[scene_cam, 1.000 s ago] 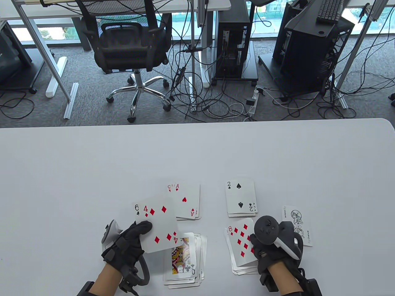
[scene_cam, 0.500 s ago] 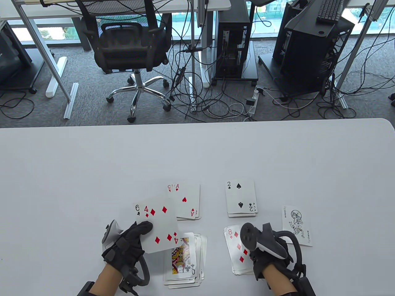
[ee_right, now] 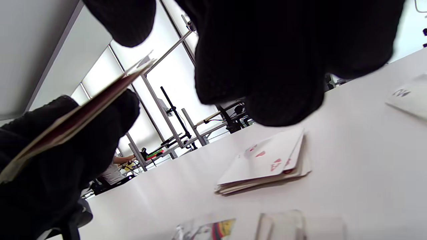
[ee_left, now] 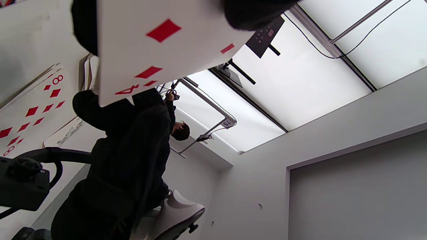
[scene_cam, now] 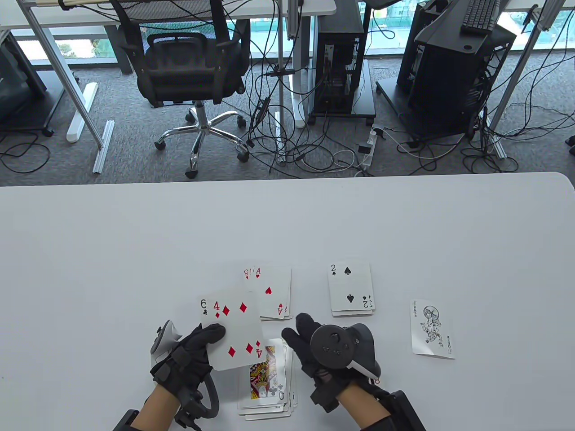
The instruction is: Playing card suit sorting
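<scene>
My left hand (scene_cam: 204, 343) holds a small fan of cards above the table, thumb on the face. The 4 of diamonds (scene_cam: 236, 332) (ee_left: 160, 50) lies on top, with a 6 of clubs (scene_cam: 204, 307) peeking out behind it. My right hand (scene_cam: 300, 331) hovers just right of the fan, fingers relaxed and holding nothing. Face-up piles lie around: hearts pile (scene_cam: 269, 292) (ee_right: 270, 163) topped by an ace, spades pile (scene_cam: 351, 287) topped by a 2, clubs pile (scene_cam: 268, 379) showing a queen. The diamonds pile (ee_left: 33, 106), topped by an 8, is hidden under my right wrist in the table view.
A single joker (scene_cam: 432, 329) lies face up at the right. The white table (scene_cam: 134, 247) stretches bare toward its far edge. Beyond it stand an office chair (scene_cam: 188, 67), computer towers and floor cables.
My right hand left the diamonds pile and swung left, up to the fan of cards. My left hand shifted only slightly with its cards.
</scene>
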Demonstrator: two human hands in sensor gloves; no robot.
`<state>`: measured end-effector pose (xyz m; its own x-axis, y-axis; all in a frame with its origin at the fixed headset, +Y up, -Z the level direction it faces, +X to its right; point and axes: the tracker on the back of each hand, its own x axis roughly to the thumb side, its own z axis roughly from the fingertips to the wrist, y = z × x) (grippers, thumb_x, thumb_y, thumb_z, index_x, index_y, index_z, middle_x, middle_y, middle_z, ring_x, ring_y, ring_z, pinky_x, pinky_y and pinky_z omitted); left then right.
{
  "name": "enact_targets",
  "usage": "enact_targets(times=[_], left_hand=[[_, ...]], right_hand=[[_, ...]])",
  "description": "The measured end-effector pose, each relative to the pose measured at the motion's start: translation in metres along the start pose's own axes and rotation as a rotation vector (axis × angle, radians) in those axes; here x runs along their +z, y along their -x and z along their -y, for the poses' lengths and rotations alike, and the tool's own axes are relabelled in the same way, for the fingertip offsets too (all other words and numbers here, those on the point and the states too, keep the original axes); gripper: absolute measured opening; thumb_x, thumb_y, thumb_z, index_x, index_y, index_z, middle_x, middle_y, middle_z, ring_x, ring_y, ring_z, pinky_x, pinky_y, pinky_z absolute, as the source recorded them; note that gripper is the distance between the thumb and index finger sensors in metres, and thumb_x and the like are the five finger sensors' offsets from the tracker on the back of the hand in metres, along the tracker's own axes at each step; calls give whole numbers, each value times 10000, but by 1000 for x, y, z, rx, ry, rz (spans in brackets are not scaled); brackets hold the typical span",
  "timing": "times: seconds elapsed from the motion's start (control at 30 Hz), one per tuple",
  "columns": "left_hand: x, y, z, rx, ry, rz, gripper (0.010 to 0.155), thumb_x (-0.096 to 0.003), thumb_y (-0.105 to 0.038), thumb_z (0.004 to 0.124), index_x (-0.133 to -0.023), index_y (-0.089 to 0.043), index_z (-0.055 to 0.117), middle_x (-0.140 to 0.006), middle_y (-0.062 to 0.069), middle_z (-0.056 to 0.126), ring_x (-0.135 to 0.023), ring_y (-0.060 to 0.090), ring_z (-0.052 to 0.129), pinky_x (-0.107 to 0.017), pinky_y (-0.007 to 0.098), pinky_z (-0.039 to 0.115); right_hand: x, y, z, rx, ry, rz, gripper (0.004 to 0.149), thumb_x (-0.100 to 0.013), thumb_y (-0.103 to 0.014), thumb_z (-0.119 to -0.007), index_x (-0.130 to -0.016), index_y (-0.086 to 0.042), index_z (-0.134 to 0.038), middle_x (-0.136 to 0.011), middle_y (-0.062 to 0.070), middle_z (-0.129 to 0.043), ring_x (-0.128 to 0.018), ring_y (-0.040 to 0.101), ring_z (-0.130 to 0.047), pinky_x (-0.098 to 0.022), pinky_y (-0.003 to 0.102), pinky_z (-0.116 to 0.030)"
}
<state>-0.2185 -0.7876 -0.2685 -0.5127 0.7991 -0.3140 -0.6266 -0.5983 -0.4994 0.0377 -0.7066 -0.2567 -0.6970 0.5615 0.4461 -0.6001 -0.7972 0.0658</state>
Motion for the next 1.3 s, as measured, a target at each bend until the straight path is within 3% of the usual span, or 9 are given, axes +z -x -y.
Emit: enact_targets(times=[0.17, 0.27, 0.4, 0.53, 0.63, 0.83, 1.13, 1.3], left_hand=[[-1, 1, 1, -9, 11, -4, 502, -645, -332, 615, -1103, -194, 459, -1089, 120, 625, -889, 384, 777, -585, 492, 765], [-2, 1, 2, -14, 21, -4, 504, -644, -334, 616, -1102, -194, 460, -1089, 119, 625, -889, 384, 777, -585, 492, 766], [-2, 2, 2, -18, 25, -7, 506, -644, -337, 616, -1103, -194, 459, -1089, 120, 624, -889, 385, 777, -585, 493, 765], [-3, 4, 3, -7, 39, -10, 511, -644, -337, 615, -1104, -188, 453, -1087, 121, 626, -885, 382, 782, -582, 489, 769], [-4, 4, 4, -9, 39, -12, 508, -642, -329, 615, -1104, -187, 456, -1086, 123, 629, -883, 381, 786, -580, 488, 771], [-4, 4, 3, -11, 29, -5, 503, -640, -324, 614, -1102, -190, 464, -1082, 120, 637, -880, 381, 789, -577, 488, 773], [-3, 2, 3, -5, 15, 3, 503, -641, -330, 613, -1101, -192, 464, -1082, 116, 639, -879, 375, 792, -576, 482, 777], [-2, 2, 4, 0, 8, 1, 503, -642, -330, 613, -1102, -190, 464, -1082, 118, 638, -879, 378, 791, -576, 483, 776]], right_hand=[[-11, -16, -26, -127, -51, 13, 800, -552, -449, -661, -919, 240, -486, -644, 230, -841, -514, 449, -891, -446, 621, -732], [-13, -21, -34, -153, -20, 6, 811, -525, -454, -705, -895, 226, -462, -644, 186, -816, -526, 422, -888, -454, 604, -739], [-13, -19, -33, -196, 81, -26, 639, -502, -368, -753, -828, 154, -581, -518, 63, -859, -430, 299, -950, -407, 518, -813], [-13, -12, -29, -325, 114, -74, 462, -526, -268, -718, -759, 130, -685, -438, 53, -906, -358, 276, -977, -365, 497, -838], [-12, -8, -26, -317, 112, -79, 428, -536, -240, -683, -745, 133, -714, -431, 69, -931, -348, 289, -987, -356, 500, -841], [-8, 2, -10, -271, 135, -95, 424, -541, -219, -651, -757, 140, -715, -439, 83, -932, -353, 304, -983, -358, 511, -834], [14, 45, 43, -234, 219, -169, 415, -530, -194, -663, -739, 156, -740, -381, 73, -932, -285, 279, -982, -326, 497, -842], [35, 75, 59, -74, 146, -272, 419, -526, -189, -678, -733, 167, -751, -360, 79, -936, -258, 285, -980, -308, 499, -842]])
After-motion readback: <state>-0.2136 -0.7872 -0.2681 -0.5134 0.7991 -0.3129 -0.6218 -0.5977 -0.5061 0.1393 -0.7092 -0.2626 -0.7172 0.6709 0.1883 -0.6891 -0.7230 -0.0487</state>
